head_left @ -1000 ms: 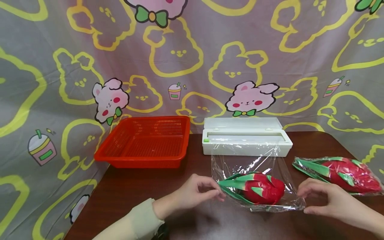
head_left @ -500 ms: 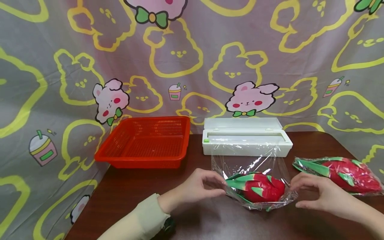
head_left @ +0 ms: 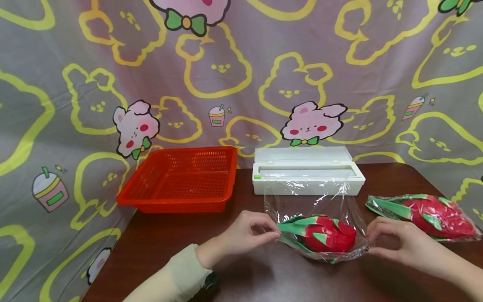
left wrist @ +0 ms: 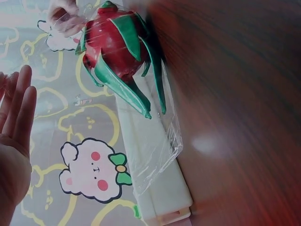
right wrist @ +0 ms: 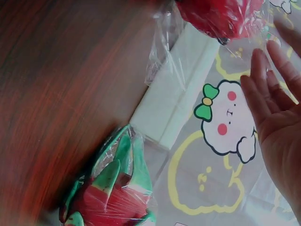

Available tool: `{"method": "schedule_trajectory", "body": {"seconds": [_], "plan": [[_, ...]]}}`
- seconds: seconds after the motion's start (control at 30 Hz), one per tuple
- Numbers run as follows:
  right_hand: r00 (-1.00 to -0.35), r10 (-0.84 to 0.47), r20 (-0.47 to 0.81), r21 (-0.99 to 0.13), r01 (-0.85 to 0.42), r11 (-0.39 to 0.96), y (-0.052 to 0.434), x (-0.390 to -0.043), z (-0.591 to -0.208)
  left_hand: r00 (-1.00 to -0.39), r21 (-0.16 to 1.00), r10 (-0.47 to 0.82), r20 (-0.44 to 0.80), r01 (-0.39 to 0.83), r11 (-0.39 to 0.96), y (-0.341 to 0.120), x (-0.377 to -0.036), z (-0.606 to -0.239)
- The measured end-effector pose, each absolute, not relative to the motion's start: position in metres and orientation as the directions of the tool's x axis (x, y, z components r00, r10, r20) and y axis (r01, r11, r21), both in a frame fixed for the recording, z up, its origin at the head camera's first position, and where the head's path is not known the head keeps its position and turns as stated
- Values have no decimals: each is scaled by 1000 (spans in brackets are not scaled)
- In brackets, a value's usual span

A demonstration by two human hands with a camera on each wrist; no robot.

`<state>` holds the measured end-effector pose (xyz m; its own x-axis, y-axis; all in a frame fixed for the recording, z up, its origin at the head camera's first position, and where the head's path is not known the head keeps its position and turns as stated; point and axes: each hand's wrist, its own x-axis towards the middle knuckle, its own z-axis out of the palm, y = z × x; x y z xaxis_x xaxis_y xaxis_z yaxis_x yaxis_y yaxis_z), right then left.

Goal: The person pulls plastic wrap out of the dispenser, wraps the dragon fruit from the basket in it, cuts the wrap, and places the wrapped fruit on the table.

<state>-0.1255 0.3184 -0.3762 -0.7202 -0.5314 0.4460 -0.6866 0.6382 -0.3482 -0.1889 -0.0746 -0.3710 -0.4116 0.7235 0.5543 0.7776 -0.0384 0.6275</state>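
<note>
While lying on the dark wooden table (head_left: 158, 243) just in front of the white wrap dispenser (head_left: 307, 171), sits the red-and-green dragon fruit toy (head_left: 322, 235) on a sheet of cling film (head_left: 313, 203) — film trailing back toward the dispenser. Pinching the film's left edge by the green leaf tips: left hand (head_left: 245, 235); pinching the film's right edge beside the red end: right hand (head_left: 394, 243). Off to the right, a second dragon fruit toy (head_left: 426, 214), already wrapped — and at the back left, a red basket (head_left: 181, 180).
</note>
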Motion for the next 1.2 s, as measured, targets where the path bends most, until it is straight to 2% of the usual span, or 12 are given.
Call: {"method": "schedule_trajectory", "body": {"seconds": [0.1,0.27,0.37,0.47,0.63,0.7,0.77,0.87,1.03,1.2], "plan": [[-719,-553,421,-327,-689,647,319,-125,-379,-411,625,718,561,780,-41,-75,-189,-371],[-662,-571,486,-246,-730,637,317,-126,-382,-391,585,705,591,810,-42,-73,-196,-369],[-666,-560,493,-265,-728,633,313,-129,-379,-396,572,696,599,820,-26,-69,-204,-368],[-697,-550,460,-325,-709,626,306,-134,-375,-467,633,679,567,774,5,-62,-214,-367],[-733,-532,424,-412,-679,607,298,-147,-369,-663,795,615,426,599,95,-43,-234,-373],[-731,-521,441,-424,-681,597,297,-152,-369,-714,835,594,371,537,125,-35,-242,-377],[-742,-502,445,-460,-670,582,296,-158,-372,-737,858,587,334,496,134,-28,-250,-382],[-759,-470,451,-499,-651,572,295,-165,-377,-738,854,608,293,488,180,-20,-259,-392],[-811,-408,419,-555,-585,592,293,-174,-383,-680,774,689,252,569,278,-12,-264,-403],[-892,-307,330,-627,-451,635,289,-181,-385,-643,756,731,227,590,284,-5,-263,-408]]}}
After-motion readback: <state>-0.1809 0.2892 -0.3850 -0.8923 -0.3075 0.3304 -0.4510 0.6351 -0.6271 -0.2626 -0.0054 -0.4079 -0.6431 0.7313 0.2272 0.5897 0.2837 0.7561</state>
